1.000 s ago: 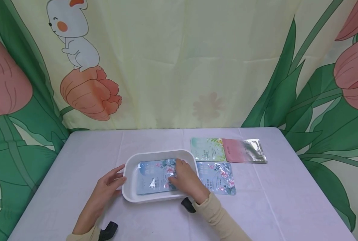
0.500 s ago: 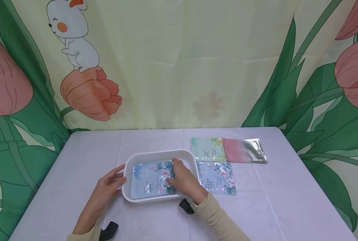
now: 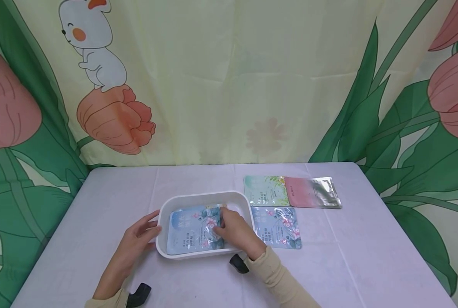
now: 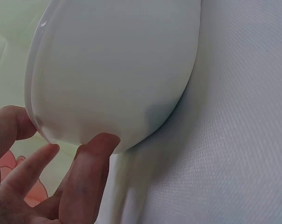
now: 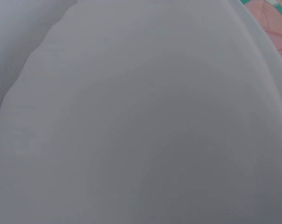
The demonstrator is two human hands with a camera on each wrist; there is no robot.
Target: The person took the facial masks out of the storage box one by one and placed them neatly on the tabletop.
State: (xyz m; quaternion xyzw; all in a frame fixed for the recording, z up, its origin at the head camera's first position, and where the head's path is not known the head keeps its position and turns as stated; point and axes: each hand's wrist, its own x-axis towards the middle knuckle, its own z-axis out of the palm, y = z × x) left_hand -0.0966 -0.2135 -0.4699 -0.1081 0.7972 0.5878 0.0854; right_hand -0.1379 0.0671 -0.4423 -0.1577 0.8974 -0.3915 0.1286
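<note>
A white plastic tray (image 3: pixel 205 257) stands on the table, tilted slightly in the head view. Inside it lies a blue floral face mask packet (image 3: pixel 188 231). My right hand (image 3: pixel 237 230) reaches over the tray's right side and pinches the packet's right end; its fingertips are partly hidden. My left hand (image 3: pixel 138 235) touches the tray's left end from outside. In the left wrist view, the left fingers (image 4: pixel 87 172) rest on the tray's outer wall (image 4: pixel 117 70) and rim. Pale tray wall (image 5: pixel 145 116) fills most of the right wrist view, where no hand shows.
Right of the tray lies another blue floral packet (image 3: pixel 276 226). Behind it are a green packet (image 3: pixel 265 191) and a pink-and-silver packet (image 3: pixel 309 192), side by side. A white cloth (image 3: pixel 367 256) covers the table, and a printed curtain (image 3: pixel 229 85) hangs behind.
In the tray, the blue packet has shifted left and toward me, with my right hand following slightly left. My left hand and the tray have stayed in place.
</note>
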